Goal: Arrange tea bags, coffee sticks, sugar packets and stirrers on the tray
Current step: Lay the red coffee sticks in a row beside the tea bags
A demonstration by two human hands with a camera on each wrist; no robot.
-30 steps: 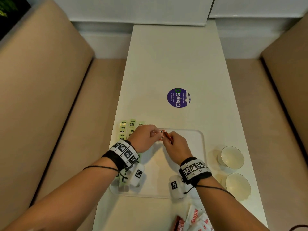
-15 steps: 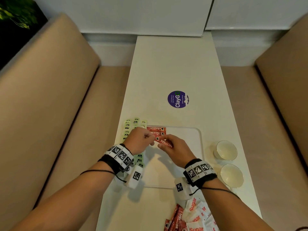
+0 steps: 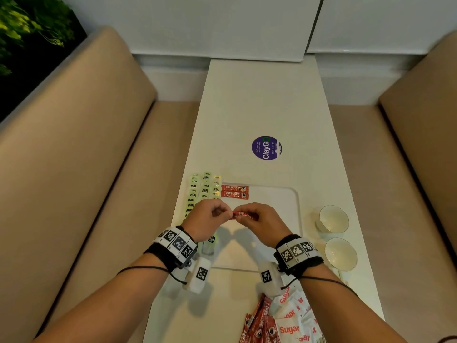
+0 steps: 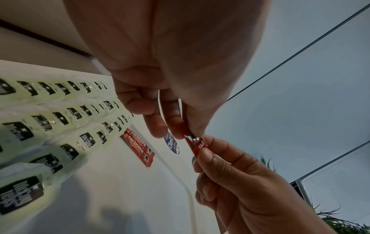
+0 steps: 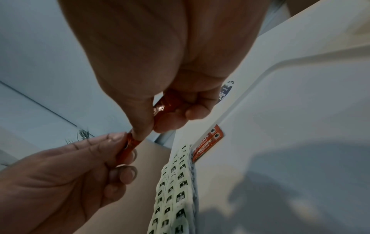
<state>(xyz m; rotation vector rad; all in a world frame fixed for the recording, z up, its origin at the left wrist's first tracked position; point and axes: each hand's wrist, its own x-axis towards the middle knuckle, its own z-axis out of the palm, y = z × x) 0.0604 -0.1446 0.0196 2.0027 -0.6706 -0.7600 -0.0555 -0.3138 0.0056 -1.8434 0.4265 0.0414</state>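
Long white table; a white tray lies beneath the hands; two bowls right of them; a round purple sticker beyond; sugar packets and red coffee sticks nearer the wrists.

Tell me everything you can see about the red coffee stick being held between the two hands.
The coffee stick is a slim red glossy sachet with white lettering, mostly hidden by fingers. It is held roughly level in the air above the white tray, touching nothing else. The left hand pinches one end and the right hand grips the other. It looks sealed and slightly creased.
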